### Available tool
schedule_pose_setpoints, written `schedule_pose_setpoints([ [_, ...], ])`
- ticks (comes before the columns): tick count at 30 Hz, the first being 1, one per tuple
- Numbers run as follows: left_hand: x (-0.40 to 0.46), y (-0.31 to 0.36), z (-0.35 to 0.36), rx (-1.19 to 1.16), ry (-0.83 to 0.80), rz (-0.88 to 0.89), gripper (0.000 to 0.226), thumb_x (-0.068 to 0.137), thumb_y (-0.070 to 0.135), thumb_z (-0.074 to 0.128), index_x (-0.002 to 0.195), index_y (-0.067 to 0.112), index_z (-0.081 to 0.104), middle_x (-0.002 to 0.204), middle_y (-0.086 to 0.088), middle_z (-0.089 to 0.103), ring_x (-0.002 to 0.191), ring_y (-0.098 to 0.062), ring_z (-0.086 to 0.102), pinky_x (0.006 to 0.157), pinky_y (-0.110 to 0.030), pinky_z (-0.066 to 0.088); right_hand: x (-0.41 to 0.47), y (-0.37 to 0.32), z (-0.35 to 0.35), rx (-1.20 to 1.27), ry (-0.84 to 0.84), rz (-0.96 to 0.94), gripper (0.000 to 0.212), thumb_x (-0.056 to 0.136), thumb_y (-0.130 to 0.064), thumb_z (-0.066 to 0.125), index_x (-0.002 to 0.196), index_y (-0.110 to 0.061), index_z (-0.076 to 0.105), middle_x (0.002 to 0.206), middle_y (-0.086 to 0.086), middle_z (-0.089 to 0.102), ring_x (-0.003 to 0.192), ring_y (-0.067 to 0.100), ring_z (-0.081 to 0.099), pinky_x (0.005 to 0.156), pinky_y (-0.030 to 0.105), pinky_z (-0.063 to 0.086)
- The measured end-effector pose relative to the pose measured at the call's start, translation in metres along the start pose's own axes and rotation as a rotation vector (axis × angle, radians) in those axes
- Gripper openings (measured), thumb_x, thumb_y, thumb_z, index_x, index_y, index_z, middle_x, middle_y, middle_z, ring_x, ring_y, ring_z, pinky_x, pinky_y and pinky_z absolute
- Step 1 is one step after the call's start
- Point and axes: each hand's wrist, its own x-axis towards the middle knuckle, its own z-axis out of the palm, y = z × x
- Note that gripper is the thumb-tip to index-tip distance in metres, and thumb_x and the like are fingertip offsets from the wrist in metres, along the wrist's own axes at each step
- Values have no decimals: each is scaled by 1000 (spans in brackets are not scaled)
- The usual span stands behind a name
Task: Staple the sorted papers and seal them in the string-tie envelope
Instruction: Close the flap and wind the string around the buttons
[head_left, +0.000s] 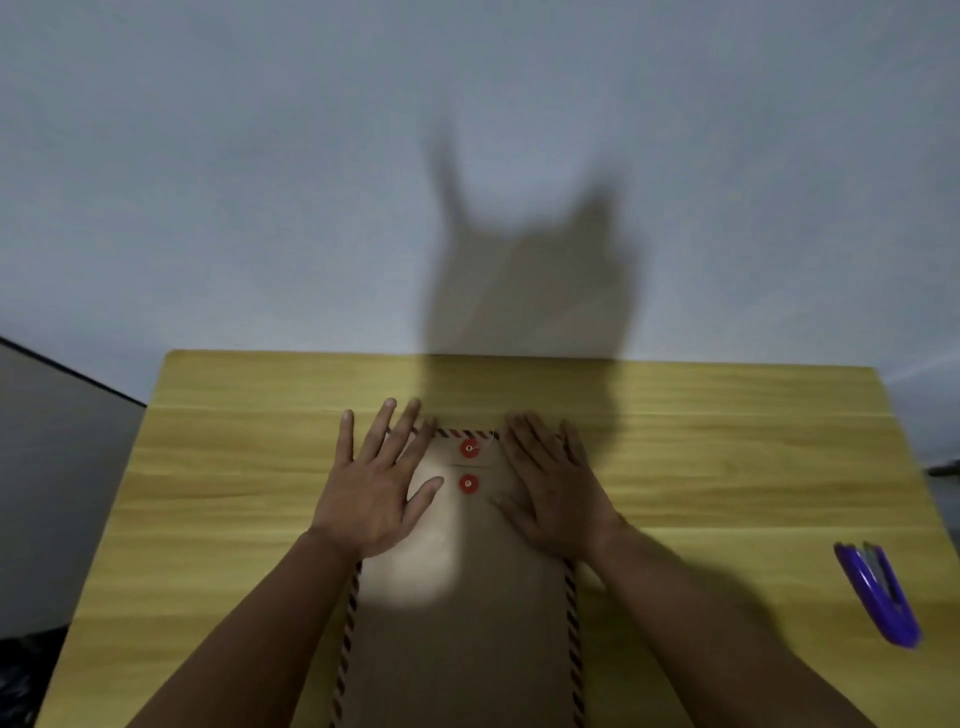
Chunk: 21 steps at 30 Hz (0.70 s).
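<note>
Both hands flat: left hand (375, 486), right hand (557, 488) | envelope (462, 623) bottom cut off

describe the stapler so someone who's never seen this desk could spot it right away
On the yellow wooden table, look past the brown string-tie envelope toward its right edge. The purple stapler lies there alone, untouched, the only purple thing.

Yellow wooden table (234, 467), grey wall (260, 182)

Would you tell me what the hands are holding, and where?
Nothing is gripped: left hand and right hand lie flat on the envelope, near its top corners.
</note>
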Motion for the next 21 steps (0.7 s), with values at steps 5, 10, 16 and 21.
schedule_pose_setpoints([
  [5, 8, 8, 4, -2, 28, -116, 74, 106, 67, 15, 169, 28, 8, 178, 0, -1, 164, -26, -9, 127, -68, 2, 40, 13, -26, 30, 180, -65, 49, 94, -44, 58, 142, -30, 59, 131, 0, 62, 122, 25, 57, 105, 51, 39],
  [10, 10, 8, 8, 0, 59, -120, 73, 107, 66, 18, 169, 28, 13, 178, 0, 4, 165, -26, -5, 127, -68, 7, 90, 16, -56, -26, -114, -142, 31, 99, -38, 52, 122, -36, 73, 117, -4, 64, 108, 21, 61, 92, 35, 36],
  [16, 10, 5, 7, -32, 96, -111, 73, 106, 67, 20, 168, 30, 16, 178, 1, 5, 165, -23, -4, 128, -66, 7, 111, 7, -64, -318, -231, -270, 25, 97, -25, 49, 109, -25, 71, 113, -2, 63, 103, 23, 65, 90, 35, 42],
  [21, 9, 7, 6, -31, 116, -109, 74, 105, 67, 20, 168, 29, 19, 177, 0, 8, 165, -24, -3, 128, -66, 6, 113, 3, -61, -325, -175, -306, 25, 98, -36, 49, 110, -20, 64, 117, 3, 63, 108, 26, 62, 95, 42, 41],
])
